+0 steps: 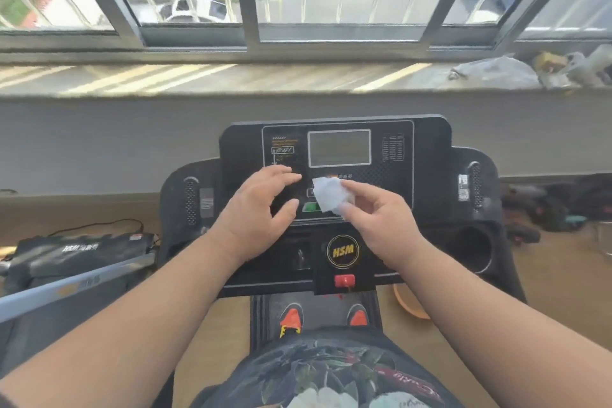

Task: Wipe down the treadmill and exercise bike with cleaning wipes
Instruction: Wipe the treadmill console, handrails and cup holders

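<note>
Both forearms reach out from the person's floral-print lap toward the treadmill console. His right hand pinches a white cleaning wipe between thumb and fingertips, the wipe sticking up and to the left of that hand, over the button row just below the grey display. His left hand hovers just beside it, fingers spread and holding nothing, with a small gap to the wipe. Whether the wipe touches the panel I cannot tell. Right hand is plainly the one placed to wipe next, I'd say.
</note>
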